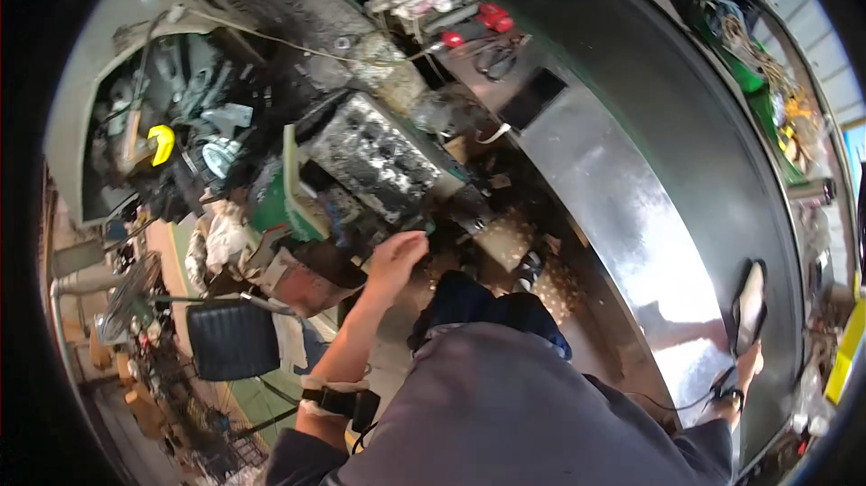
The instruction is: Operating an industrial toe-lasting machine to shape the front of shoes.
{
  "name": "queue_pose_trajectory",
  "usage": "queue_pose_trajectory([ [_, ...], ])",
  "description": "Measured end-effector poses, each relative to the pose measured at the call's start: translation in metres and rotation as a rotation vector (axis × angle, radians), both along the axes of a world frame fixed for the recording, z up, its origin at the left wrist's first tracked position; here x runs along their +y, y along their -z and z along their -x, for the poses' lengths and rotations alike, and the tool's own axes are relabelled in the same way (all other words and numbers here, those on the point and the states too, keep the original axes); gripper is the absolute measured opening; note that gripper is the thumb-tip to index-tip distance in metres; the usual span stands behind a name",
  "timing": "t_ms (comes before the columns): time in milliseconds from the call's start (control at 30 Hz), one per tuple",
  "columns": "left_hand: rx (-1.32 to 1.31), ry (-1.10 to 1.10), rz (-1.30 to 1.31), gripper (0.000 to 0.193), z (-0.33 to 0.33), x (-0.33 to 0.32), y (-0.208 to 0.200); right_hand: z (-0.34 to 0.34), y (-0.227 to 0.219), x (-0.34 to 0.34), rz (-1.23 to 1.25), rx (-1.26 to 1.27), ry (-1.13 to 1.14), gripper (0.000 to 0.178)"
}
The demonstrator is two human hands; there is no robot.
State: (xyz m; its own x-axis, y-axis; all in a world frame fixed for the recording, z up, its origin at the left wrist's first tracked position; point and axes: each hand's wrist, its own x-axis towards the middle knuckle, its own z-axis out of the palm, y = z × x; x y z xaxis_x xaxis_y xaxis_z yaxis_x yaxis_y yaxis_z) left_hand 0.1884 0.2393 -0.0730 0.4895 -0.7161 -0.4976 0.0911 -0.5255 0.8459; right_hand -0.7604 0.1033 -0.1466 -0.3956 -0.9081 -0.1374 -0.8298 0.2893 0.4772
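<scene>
Out over the dark belt at the right, my right hand (748, 365) grips the lower end of a long, narrow shoe-shaped piece (750, 305), pale in the middle with a black edge. The grip is partly hidden by the hand itself. My left hand (397, 259) hangs in the air before my body, its fingers loosely stretched out and nothing visible in them. Just beyond it stands a worn, stained metal machine block (374, 157) with dark hollows along its top. A black band with a small box (347, 403) is strapped to my left forearm.
A shiny metal ledge (613, 179) runs beside the conveyor belt (686, 107). On the ledge lies a flat black tablet-like thing (533, 98). At left are a bin of grey shapes (194, 80), a yellow curved piece (161, 144), a black chair (232, 342) and a fan (131, 301).
</scene>
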Motion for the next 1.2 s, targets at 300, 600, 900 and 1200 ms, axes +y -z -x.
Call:
queue_pose_trajectory([
  [300, -0.014, 0.142, 0.062, 0.036, 0.047, -0.039, -0.012, -0.335, 0.075, -0.029, 0.473, -0.370, -0.494, 0.069],
  [600, -0.031, 0.187, -0.011, 0.038, 0.062, -0.062, -0.026, -0.354, 0.041, -0.031, 0.596, -0.604, -0.430, 0.064],
  [900, -0.037, 0.255, 0.071, 0.038, 0.048, -0.089, -0.006, -0.352, 0.046, -0.035, 0.515, -0.587, -0.380, 0.065],
  [1200, -0.066, 0.292, 0.053, 0.039, 0.049, -0.109, -0.020, -0.336, 0.073, -0.032, 0.562, -0.394, -0.546, 0.060],
])
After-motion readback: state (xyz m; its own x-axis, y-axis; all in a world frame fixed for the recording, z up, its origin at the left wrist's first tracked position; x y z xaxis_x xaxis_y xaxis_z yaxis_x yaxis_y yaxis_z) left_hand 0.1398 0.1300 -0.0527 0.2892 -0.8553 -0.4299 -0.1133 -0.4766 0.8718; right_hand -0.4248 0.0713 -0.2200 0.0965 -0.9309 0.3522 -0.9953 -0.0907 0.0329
